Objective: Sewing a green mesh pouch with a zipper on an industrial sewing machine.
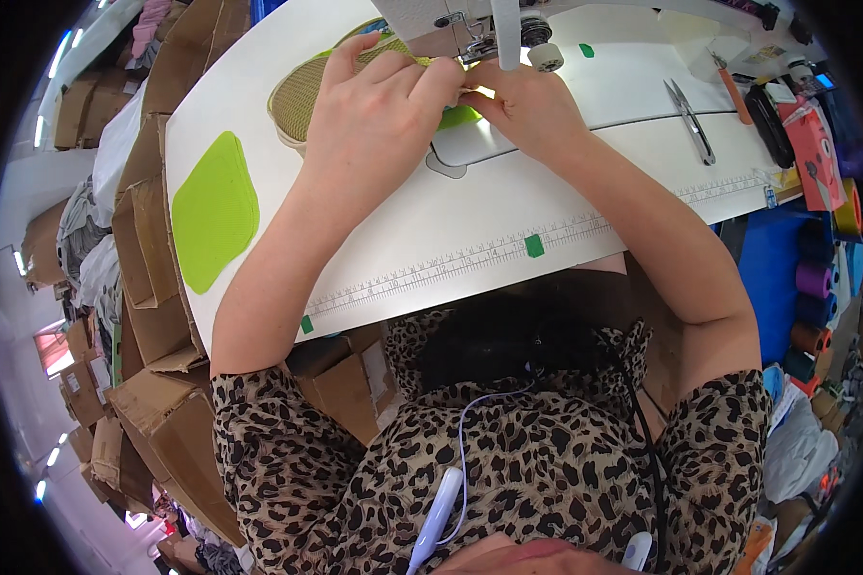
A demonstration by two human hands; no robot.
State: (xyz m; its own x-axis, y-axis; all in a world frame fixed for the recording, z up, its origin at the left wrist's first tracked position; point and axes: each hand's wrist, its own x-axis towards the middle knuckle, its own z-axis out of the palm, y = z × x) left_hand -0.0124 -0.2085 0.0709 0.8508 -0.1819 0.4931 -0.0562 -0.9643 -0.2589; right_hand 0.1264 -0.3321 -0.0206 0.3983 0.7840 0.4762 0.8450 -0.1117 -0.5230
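Observation:
Under the white sewing machine's head (441, 27) lies an olive mesh fabric piece (302, 101) with a pale bound edge. My left hand (379, 105) lies over the mesh, its index finger raised and its other fingertips pinched together at the edge beside the needle area. Close against them, my right hand (532, 105) is closed, thumb and fingers pinching the work by the presser foot. What exactly lies between the fingertips is mostly hidden. A bright green bit of fabric (460, 117) shows below the two hands.
Flat bright green fabric pieces (216, 213) lie on the white table's left. A ruler strip (441, 268) runs along the front edge. Thread snips (690, 123), an orange-handled tool (734, 88) and a pink box (812, 153) are at right. Cardboard boxes (149, 240) crowd the left; thread spools (813, 281) stand right.

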